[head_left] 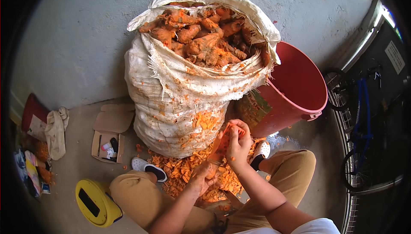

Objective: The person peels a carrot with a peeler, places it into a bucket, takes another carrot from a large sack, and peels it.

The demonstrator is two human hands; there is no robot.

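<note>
My left hand is closed around the lower end of a peeled orange carrot, held tilted above the floor. My right hand grips a red peeler beside the carrot's upper part; its blade is hard to make out. Below both hands lies a heap of orange peelings between my shoes. In front stands a big white woven sack, its top rolled back. Rough, soil-stained carrots fill it to the opening, and bits of peel stick to its side.
A red bucket leans beside the sack on the right. On the left are an open cardboard box with small items and a yellow bucket with a lid. A bicycle stands at the far right. A grey wall rises behind.
</note>
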